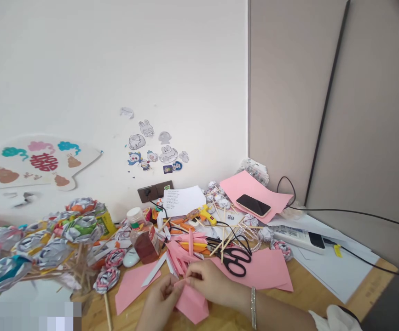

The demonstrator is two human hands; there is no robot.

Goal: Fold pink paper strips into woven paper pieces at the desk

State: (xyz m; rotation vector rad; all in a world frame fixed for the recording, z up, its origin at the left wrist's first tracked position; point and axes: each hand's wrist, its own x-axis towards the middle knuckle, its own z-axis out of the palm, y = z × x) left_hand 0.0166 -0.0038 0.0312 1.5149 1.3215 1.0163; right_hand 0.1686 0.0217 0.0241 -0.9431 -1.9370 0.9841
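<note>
A sheet of pink paper (193, 304) is pinched between both my hands near the front edge of the table, one end pointing down toward me. My left hand (163, 296) grips its upper left edge between thumb and fingers. From the right, my right hand (208, 281) closes on the top edge, fingertips close to the left ones. Just beyond my fingers lies a pile of pink paper strips (177, 257). Flat pink paper (132, 285) rests to the left, and another pink sheet (271, 271) lies to the right, under my right forearm. Black-handled scissors (237, 263) lie beyond that forearm.
Paper flowers (52, 250) on sticks crowd the left side. A bottle of reddish liquid (144, 239) stands behind the strips. Further back are a yellow glue gun (206, 214) with a cord, wooden sticks, and a phone (253, 205) on pink paper. White sheets (337, 262) cover the right.
</note>
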